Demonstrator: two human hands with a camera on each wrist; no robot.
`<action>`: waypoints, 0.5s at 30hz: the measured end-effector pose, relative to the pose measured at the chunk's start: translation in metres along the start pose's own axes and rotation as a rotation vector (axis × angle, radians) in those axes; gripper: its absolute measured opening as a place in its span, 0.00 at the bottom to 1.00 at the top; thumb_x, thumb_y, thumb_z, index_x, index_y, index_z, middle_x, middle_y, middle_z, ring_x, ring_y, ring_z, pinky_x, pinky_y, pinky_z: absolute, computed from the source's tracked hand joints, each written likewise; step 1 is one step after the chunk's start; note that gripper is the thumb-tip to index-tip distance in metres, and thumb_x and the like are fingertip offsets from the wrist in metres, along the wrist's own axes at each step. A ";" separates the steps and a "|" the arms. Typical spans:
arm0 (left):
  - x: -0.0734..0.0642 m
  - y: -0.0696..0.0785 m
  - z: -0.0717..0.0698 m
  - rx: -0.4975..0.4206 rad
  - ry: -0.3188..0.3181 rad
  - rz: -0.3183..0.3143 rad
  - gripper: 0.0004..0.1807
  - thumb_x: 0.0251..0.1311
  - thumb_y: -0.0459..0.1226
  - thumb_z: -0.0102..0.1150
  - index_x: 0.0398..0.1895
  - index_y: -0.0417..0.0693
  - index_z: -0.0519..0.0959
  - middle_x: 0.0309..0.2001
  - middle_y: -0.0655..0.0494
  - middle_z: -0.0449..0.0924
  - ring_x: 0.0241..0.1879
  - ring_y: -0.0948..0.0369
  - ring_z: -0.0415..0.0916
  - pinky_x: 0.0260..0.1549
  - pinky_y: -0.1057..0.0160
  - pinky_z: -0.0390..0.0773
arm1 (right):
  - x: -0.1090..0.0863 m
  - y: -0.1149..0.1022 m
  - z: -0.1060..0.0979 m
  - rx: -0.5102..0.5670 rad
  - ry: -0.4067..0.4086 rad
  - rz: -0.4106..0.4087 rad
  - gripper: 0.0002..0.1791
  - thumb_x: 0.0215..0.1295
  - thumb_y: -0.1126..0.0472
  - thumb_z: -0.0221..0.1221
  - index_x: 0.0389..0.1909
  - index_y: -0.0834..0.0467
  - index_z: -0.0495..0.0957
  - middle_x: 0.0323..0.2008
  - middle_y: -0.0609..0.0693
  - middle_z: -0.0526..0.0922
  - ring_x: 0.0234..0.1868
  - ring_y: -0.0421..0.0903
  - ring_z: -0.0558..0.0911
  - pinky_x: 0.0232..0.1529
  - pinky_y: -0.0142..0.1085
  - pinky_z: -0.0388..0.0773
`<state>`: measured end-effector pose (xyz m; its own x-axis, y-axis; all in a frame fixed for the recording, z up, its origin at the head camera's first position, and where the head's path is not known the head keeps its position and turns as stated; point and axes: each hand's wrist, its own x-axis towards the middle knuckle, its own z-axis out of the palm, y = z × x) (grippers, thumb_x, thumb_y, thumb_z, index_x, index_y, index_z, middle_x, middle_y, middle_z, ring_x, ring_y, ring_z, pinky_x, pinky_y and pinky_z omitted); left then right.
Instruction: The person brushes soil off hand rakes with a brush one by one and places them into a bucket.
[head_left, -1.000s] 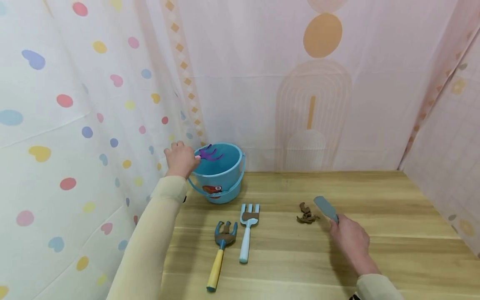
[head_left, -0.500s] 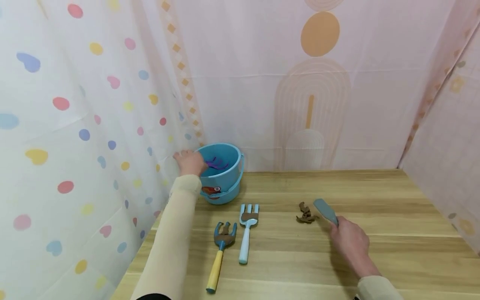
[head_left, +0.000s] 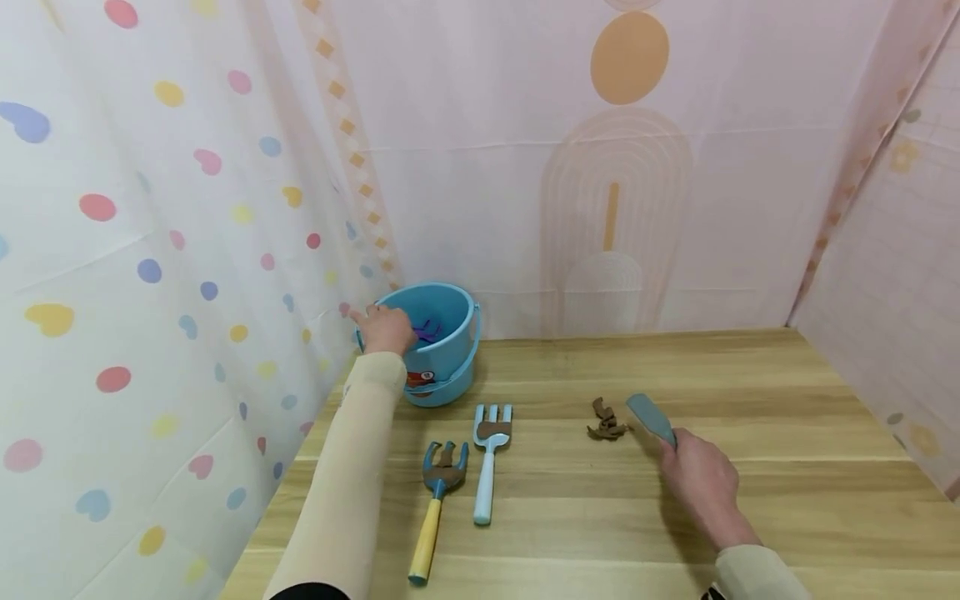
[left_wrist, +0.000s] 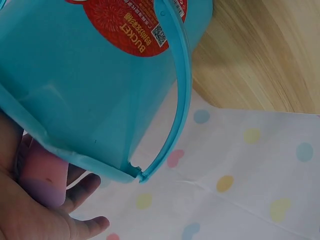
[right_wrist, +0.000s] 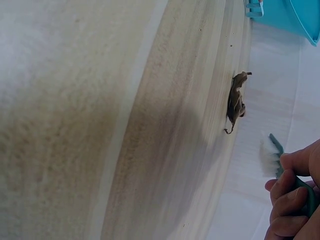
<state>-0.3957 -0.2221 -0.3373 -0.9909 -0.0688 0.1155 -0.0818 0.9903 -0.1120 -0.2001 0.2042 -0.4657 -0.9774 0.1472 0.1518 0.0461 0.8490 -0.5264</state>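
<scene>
My left hand (head_left: 386, 331) is at the near left rim of a blue bucket (head_left: 442, 367). It holds the pink-to-purple handle (left_wrist: 44, 172) of a small hand rake, with some fingers stretched out beside the handle. Purple tines (head_left: 427, 332) of this rake show inside the bucket. My right hand (head_left: 703, 477) grips a grey-teal brush (head_left: 651, 418) above the table, and white bristles (right_wrist: 269, 155) show in the right wrist view. Curled brown scraps (head_left: 604, 421) lie on the wood left of the brush.
A yellow-handled hand rake (head_left: 426, 537) and a light blue fork (head_left: 486, 483) lie in front of the bucket, both with brown matter between their tines. The wooden table (head_left: 577, 517) meets patterned curtains (head_left: 510, 200) at the back and sides. The bucket's handle (left_wrist: 182, 80) hangs down.
My left hand has moved right to the bucket rim, and the purple tines have gone lower into the bucket. The right hand keeps still with the brush. The head view has shifted slightly.
</scene>
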 end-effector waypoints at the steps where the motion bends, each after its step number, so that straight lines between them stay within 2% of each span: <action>1: 0.000 0.000 0.000 -0.007 -0.003 -0.001 0.20 0.67 0.43 0.54 0.50 0.34 0.79 0.60 0.28 0.70 0.63 0.33 0.60 0.60 0.26 0.47 | 0.000 0.000 0.000 0.001 0.002 -0.004 0.10 0.71 0.59 0.53 0.33 0.62 0.74 0.20 0.50 0.71 0.22 0.51 0.71 0.20 0.42 0.65; 6: -0.002 0.000 0.002 -0.020 -0.018 -0.013 0.20 0.68 0.42 0.53 0.52 0.34 0.79 0.61 0.28 0.69 0.65 0.33 0.58 0.61 0.26 0.45 | 0.000 -0.003 0.000 0.002 0.005 -0.006 0.10 0.71 0.59 0.53 0.30 0.60 0.72 0.20 0.50 0.70 0.22 0.50 0.70 0.20 0.42 0.64; 10: -0.003 -0.003 0.002 -0.017 -0.006 -0.016 0.16 0.67 0.40 0.52 0.45 0.34 0.80 0.59 0.27 0.71 0.62 0.33 0.60 0.61 0.25 0.42 | 0.001 -0.004 -0.002 -0.002 0.000 -0.003 0.10 0.71 0.59 0.53 0.31 0.60 0.73 0.20 0.51 0.71 0.23 0.51 0.71 0.20 0.43 0.65; 15: -0.007 -0.005 0.001 -0.036 0.094 -0.013 0.15 0.67 0.40 0.53 0.39 0.34 0.80 0.53 0.28 0.73 0.58 0.33 0.64 0.61 0.25 0.43 | 0.003 -0.004 -0.003 -0.006 0.000 0.008 0.09 0.71 0.59 0.52 0.33 0.61 0.74 0.21 0.52 0.72 0.23 0.52 0.71 0.20 0.44 0.66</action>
<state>-0.3888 -0.2265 -0.3384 -0.9752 -0.0721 0.2092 -0.0893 0.9933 -0.0740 -0.2023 0.2027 -0.4603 -0.9770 0.1539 0.1474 0.0552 0.8507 -0.5227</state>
